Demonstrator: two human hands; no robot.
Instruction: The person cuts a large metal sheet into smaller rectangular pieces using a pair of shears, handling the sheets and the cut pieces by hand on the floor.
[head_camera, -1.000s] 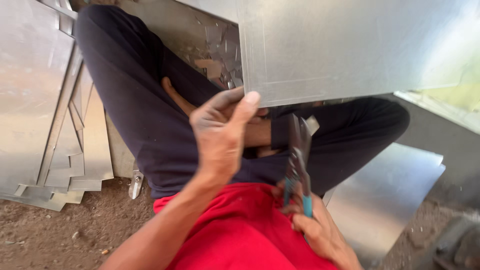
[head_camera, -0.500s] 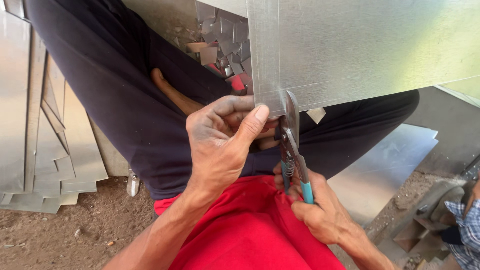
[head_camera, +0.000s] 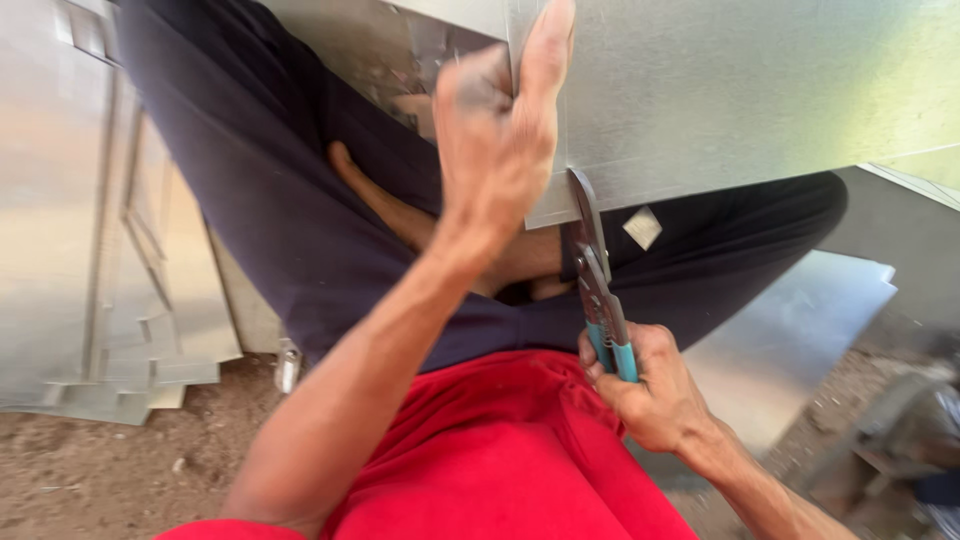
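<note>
In the head view, my tin snips (head_camera: 598, 290) stood nearly upright at centre frame, blades biting up into the metal sheet's (head_camera: 740, 90) lower edge. Since half a second before, my left hand (head_camera: 500, 150) had climbed higher, clamping the sheet's edge. My right hand (head_camera: 650, 385) was clenched around the teal handles.

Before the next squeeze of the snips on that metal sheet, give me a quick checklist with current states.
1. Left hand gripping the metal sheet at its cut edge: ok.
2. Right hand closed on the teal handles of the snips: ok.
3. Blades at the sheet's lower edge: ok.
4. Left fingers clear of the blades: ok, they are higher up.
5. Cut line marked: cannot tell.
6. Legs lie under the sheet: not ok.
</note>
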